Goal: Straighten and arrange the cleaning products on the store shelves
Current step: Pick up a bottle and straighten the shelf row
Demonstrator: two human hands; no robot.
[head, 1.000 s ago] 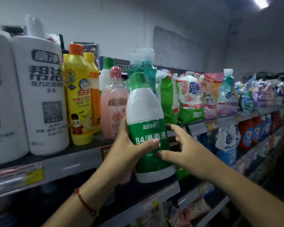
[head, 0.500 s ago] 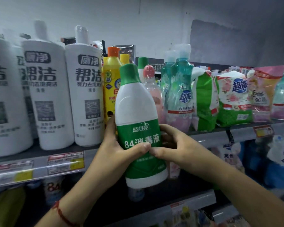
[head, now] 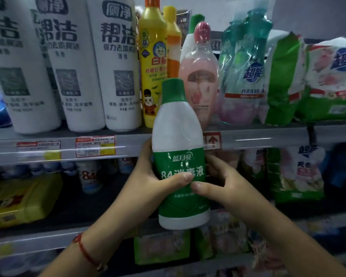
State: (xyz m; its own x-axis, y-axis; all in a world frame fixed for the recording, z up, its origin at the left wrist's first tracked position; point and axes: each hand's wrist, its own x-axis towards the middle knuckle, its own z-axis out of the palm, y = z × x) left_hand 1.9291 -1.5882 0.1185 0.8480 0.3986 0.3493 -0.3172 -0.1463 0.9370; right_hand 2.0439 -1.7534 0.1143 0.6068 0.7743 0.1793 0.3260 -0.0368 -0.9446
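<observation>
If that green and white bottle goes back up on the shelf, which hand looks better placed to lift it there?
Probably the left hand: it wraps the green and white bottle from behind, thumb across the label. The right hand touches mainly with thumb and fingers, steadying it.

You hold the green-and-white disinfectant bottle (head: 179, 156) upright in front of the upper shelf edge (head: 68, 145), your left hand (head: 150, 183) wrapped round its left side and your right hand (head: 225, 186) round its right, thumbs almost meeting on the green label. Behind its cap stand a pink bottle (head: 200, 76) and a yellow bottle (head: 153, 62). Left of those stand three white bottles (head: 118, 66), and green pouches (head: 284, 80) sit to the right.
</observation>
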